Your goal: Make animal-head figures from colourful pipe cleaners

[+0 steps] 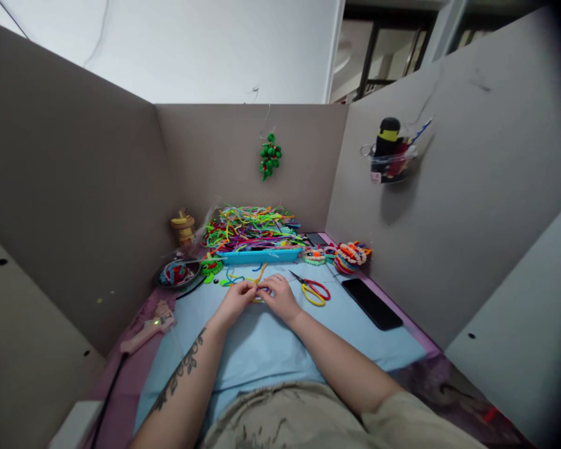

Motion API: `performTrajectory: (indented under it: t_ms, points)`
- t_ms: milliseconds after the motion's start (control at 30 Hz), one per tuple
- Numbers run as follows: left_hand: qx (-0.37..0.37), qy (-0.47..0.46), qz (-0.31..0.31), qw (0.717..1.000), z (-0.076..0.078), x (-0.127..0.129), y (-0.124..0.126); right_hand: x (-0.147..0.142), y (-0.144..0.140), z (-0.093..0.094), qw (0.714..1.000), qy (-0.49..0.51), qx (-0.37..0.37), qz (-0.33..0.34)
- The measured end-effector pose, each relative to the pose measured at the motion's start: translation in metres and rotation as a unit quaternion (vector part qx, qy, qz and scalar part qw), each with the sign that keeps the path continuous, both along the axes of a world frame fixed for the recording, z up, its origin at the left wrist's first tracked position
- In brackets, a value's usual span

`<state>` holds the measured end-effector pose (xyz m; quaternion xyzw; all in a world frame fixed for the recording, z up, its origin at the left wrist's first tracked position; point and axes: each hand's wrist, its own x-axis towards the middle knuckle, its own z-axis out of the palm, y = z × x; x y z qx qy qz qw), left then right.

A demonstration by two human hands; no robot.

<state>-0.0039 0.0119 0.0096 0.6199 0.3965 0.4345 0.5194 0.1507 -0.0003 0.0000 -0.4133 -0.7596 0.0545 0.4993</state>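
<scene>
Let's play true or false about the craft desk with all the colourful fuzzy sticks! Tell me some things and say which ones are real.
1. Both hands, the left hand and the right hand, meet over a small yellow piece on the blue mat. True.
2. The scissors lie left of the hands. False: they lie to the right of the right hand.
3. A black phone lies flat on the mat's right side. True.
4. The green ornament sits on the mat. False: it hangs on the back wall.
5. The pile of colourful sticks is behind the blue tray. True.
</scene>
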Motion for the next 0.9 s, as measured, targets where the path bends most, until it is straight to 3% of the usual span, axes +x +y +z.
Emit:
performTrajectory:
  t_ms: [567, 900]
  points:
    - [0.042, 0.059, 0.001, 0.997, 0.0001, -0.0004, 0.002, -0.001, 0.0036, -0.002, 1.0, 0.02, -0.014, 0.008]
    - [0.001, 0.077, -0.005, 0.997, 0.001, -0.0018, -0.0008, -0.0026, 0.0022, 0.0014, 0.998, -0.022, -0.054, -0.018]
